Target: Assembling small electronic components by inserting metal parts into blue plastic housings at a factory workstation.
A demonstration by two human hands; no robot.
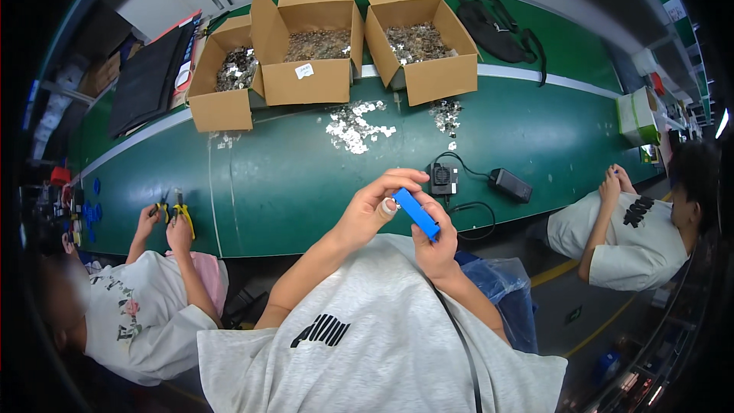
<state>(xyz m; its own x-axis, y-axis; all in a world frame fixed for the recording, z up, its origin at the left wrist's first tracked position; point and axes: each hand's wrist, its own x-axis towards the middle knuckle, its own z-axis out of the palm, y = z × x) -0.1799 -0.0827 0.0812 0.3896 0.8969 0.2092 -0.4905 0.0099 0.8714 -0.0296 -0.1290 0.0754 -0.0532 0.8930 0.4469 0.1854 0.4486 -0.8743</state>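
Block, blue, oblong, likely light, stiff plastic, best side-held: right hand grips lower end; left hand curls at upper, hold unclear.

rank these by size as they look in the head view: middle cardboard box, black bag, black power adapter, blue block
1. Middle cardboard box
2. Black bag
3. Black power adapter and blue block: too alike to rank; the block looks nearer the camera.

3 boxes, 1 blue block
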